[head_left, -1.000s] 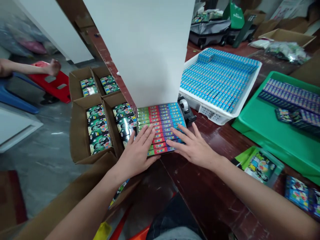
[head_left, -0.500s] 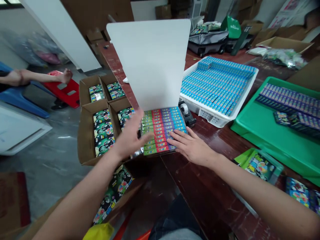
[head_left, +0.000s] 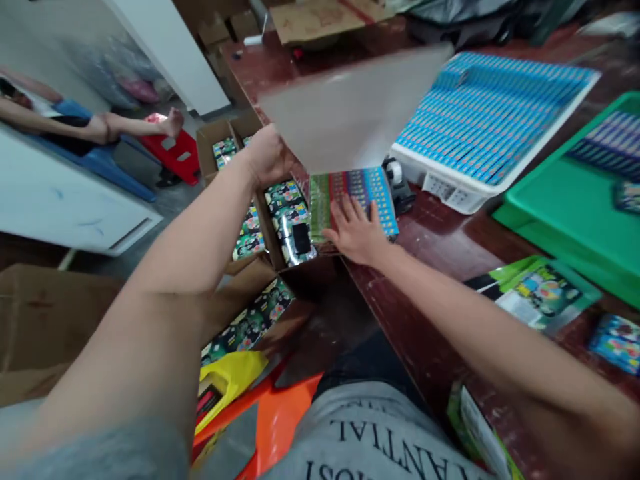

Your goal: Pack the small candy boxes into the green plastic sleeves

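Note:
A display box with a white lid (head_left: 357, 113) stands at the table's edge. Inside it, small boxes lie in green, red, purple and blue (head_left: 383, 193) columns. My right hand (head_left: 357, 230) rests on these boxes with its fingers spread. At the lid's left side is my left hand (head_left: 267, 155), its fingers curled in; what they grip, if anything, is hidden. The lid is raised, tilted and blurred by motion. Below my left hand, a divided carton (head_left: 270, 230) holds green and black printed packs (head_left: 287, 207).
A white basket (head_left: 453, 195) full of blue boxes stands behind at right, beside a green tray (head_left: 575, 227). A tape dispenser (head_left: 397, 183) touches the display box's right side. Printed pouches (head_left: 545, 290) lie at right. A person's leg (head_left: 130, 127) shows at far left.
My left hand has moved up from the small boxes to the lid's left side and closed. The lid has tilted from its upright position. My right hand stays on the boxes. The view has shifted.

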Motion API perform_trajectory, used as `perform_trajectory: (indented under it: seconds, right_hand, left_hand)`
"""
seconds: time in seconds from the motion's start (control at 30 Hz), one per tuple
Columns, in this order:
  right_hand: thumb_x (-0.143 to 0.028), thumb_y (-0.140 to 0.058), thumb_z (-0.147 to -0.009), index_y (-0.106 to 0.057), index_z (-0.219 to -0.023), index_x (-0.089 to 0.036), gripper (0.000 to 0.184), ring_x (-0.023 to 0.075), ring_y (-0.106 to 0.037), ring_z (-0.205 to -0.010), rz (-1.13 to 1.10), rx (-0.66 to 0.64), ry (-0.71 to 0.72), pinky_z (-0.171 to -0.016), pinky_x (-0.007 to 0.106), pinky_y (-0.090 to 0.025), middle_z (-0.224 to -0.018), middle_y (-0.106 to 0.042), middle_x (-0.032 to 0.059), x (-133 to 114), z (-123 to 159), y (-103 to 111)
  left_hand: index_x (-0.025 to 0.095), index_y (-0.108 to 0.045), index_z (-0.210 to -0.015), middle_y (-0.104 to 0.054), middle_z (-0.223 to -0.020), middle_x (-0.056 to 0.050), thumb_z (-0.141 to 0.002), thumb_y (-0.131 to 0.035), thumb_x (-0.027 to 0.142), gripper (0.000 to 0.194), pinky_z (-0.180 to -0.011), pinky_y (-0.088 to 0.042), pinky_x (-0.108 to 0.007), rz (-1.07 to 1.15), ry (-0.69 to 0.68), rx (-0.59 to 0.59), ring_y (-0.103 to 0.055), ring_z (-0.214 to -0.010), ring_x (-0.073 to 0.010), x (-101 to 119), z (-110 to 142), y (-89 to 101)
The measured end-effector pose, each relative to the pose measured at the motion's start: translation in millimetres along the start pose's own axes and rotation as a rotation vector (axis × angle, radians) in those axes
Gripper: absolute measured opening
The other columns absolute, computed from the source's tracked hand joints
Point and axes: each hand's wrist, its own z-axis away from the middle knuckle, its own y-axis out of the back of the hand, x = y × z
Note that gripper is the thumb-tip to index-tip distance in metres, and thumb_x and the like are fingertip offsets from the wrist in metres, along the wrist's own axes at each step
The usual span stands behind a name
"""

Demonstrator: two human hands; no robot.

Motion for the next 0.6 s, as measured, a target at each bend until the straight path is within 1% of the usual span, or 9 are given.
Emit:
perform_trajectory:
  seconds: [0.1, 0.17, 0.23, 0.27, 0.33, 0.4, 0.43, 0.53, 0.6]
  right_hand:
    - [-0.043, -0.049, -0.102, -0.058, -0.134, -0.024, 0.039, 0.03, -0.059, -0.126, -0.202, 0.326, -0.052, -0.109, 0.054, -0.045, -0.133, -0.064, 0.0132, 50.6, 23.4, 27.6]
    - [-0.036, -0.029, -0.107, -0.051, -0.136, -0.02, 0.04, 0.0306, -0.061, -0.118, -0.195, 0.524, -0.157, -0.101, 0.057, -0.048, -0.125, -0.063, 0.0189, 86.6, 45.2, 58.1]
    - [-0.037, -0.03, -0.107, -0.048, -0.137, -0.021, 0.039, 0.0303, -0.057, -0.126, -0.162, 0.64, -0.177, -0.105, 0.058, -0.045, -0.132, -0.059, 0.0202, 107.9, 63.8, 86.0]
    - [-0.04, -0.037, -0.106, -0.048, -0.139, -0.021, 0.04, 0.0308, -0.054, -0.133, -0.131, 0.585, -0.117, -0.11, 0.058, -0.043, -0.139, -0.056, 0.0194, 111.2, 69.5, 95.3]
    - [-0.052, -0.057, -0.097, -0.046, -0.145, -0.024, 0.057, 0.0344, -0.041, -0.147, -0.022, 0.274, 0.101, -0.119, 0.062, -0.032, -0.156, -0.046, 0.0161, 107.6, 70.6, 101.2]
    - [-0.056, -0.074, -0.085, -0.04, -0.153, -0.024, 0.082, 0.0387, -0.026, -0.155, 0.13, -0.064, 0.292, -0.124, 0.067, -0.016, -0.167, -0.033, 0.0149, 100.8, 59.7, 93.3]
    - [-0.052, -0.077, -0.084, -0.038, -0.155, -0.024, 0.085, 0.0381, -0.024, -0.156, 0.194, -0.162, 0.338, -0.125, 0.068, -0.01, -0.168, -0.031, 0.0149, 98.8, 52.1, 87.2]
    - [-0.032, -0.067, -0.096, -0.04, -0.154, -0.022, 0.064, 0.0284, -0.039, -0.151, 0.239, -0.234, 0.366, -0.128, 0.062, -0.004, -0.162, -0.044, 0.0123, 99.1, 34.0, 74.1]
    - [-0.026, -0.059, -0.101, -0.043, -0.153, -0.022, 0.054, 0.0244, -0.047, -0.146, 0.198, -0.204, 0.363, -0.128, 0.061, -0.002, -0.156, -0.052, 0.0107, 100.5, 30.9, 72.7]
  left_hand:
    - [0.004, -0.062, -0.133, -0.065, -0.142, -0.013, -0.104, -0.005, 0.058, 0.083, -0.107, -0.048, -0.038, 0.111, -0.032, -0.293, -0.063, -0.123, -0.0211, 0.6, 35.8, -10.8]
    - [0.012, -0.069, -0.127, -0.065, -0.141, -0.012, -0.094, -0.041, 0.073, 0.075, -0.114, -0.041, -0.045, 0.005, -0.068, -0.316, -0.061, -0.128, -0.0281, 7.3, 57.1, -30.6]
    - [0.012, -0.055, -0.146, -0.053, -0.152, -0.02, -0.074, -0.066, 0.079, 0.099, -0.122, -0.026, -0.059, -0.268, -0.143, -0.22, -0.05, -0.139, -0.0393, 16.4, 73.3, -57.4]
    - [0.012, -0.043, -0.155, -0.043, -0.16, -0.023, -0.067, -0.073, 0.079, 0.114, -0.124, -0.015, -0.063, -0.368, -0.178, -0.154, -0.039, -0.147, -0.0435, 20.3, 78.6, -71.1]
    - [0.01, -0.023, -0.163, -0.022, -0.169, -0.026, -0.061, -0.082, 0.073, 0.134, -0.124, -0.007, -0.065, -0.486, -0.231, -0.108, -0.017, -0.156, -0.0475, 25.0, 82.3, -93.9]
    - [0.006, -0.017, -0.164, -0.014, -0.17, -0.027, -0.068, -0.085, 0.058, 0.129, -0.125, -0.014, -0.063, -0.541, -0.241, -0.119, -0.012, -0.157, -0.0478, 25.8, 78.9, -106.5]
    - [0.005, -0.019, -0.163, -0.017, -0.169, -0.027, -0.074, -0.083, 0.049, 0.117, -0.124, -0.02, -0.06, -0.557, -0.242, -0.128, -0.016, -0.156, -0.0472, 25.4, 76.2, -108.5]
    - [0.006, -0.035, -0.158, -0.036, -0.164, -0.023, -0.089, -0.064, 0.024, 0.077, -0.121, -0.036, -0.051, -0.55, -0.269, -0.107, -0.036, -0.151, -0.0386, 25.2, 72.4, -102.1]
    - [0.008, -0.041, -0.156, -0.042, -0.162, -0.018, -0.091, -0.055, 0.017, 0.067, -0.12, -0.039, -0.046, -0.503, -0.294, -0.065, -0.043, -0.148, -0.0324, 27.0, 75.8, -96.4]
